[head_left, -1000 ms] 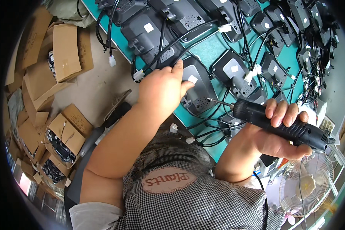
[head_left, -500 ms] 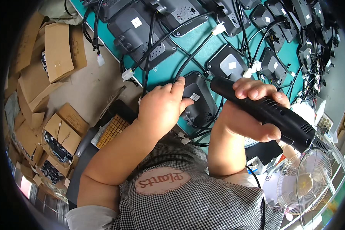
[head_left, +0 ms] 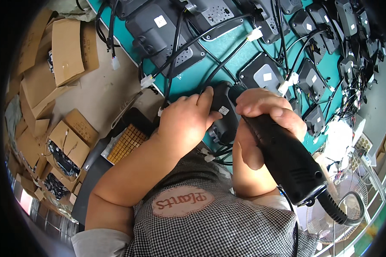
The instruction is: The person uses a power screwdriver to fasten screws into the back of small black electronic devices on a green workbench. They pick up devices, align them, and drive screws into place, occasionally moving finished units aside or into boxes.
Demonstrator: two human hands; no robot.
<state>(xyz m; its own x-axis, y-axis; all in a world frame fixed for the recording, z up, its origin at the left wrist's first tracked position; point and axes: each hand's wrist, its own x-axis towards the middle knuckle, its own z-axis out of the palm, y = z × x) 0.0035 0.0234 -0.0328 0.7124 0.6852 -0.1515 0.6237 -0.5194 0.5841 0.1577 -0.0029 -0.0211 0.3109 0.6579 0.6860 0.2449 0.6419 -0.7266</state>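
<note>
The right hand has swung the black electric screwdriver from lying nearly level, its bit in plain sight a second ago, to a steep slant with its cord end towards the viewer. The nose now sits at the upper right of the small black housing, which lies on the teal tabletop just right of the left hand. The fingers and thumb of the right hand are wrapped firmly around the screwdriver's body. The left hand has come away from the edge of the larger black housing and is now at the small one's near left side, index finger and thumb moderately parted, the thumb tip beside a white label; the remaining fingers are curled and partly hidden, so whether it grips or merely steadies cannot be told. Taken together, the shift suggests both hands are now brought to the same piece, tool over it and support beside it. The bit itself is hidden behind the right hand, so contact with a screw cannot be confirmed.
</note>
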